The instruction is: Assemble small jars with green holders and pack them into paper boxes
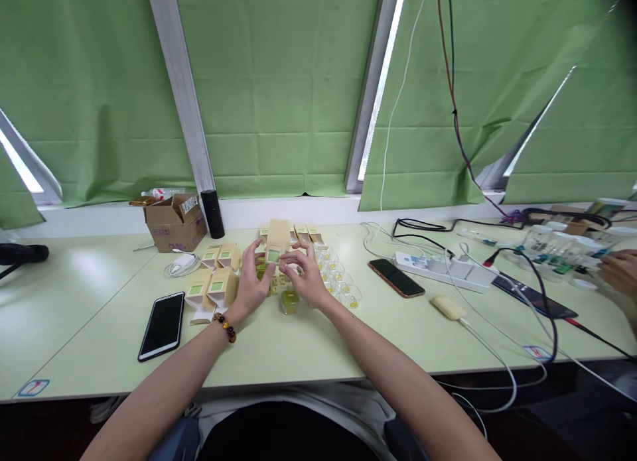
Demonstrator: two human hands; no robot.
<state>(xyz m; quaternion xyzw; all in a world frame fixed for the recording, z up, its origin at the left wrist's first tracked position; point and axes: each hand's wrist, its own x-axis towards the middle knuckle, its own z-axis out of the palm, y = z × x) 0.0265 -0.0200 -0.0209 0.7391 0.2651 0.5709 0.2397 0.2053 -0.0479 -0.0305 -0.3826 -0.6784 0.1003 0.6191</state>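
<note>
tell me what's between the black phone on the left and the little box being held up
In the head view, a cluster of small tan boxes with green windows sits between the black phone and the held box.

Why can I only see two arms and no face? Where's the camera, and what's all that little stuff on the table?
The camera sits on the person's head and looks down, so you see what they see: their own two arms reaching out. No machine here, just bare hands. The left hand, with a bead bracelet on its wrist, and the right hand together hold a small tan box with a green window. More tan boxes stand to the left, and a row of clear little cups lies to the right. On the pale green table there are also a black phone, a cardboard box and a white power strip. The hand at the far right edge belongs to someone else.
</note>
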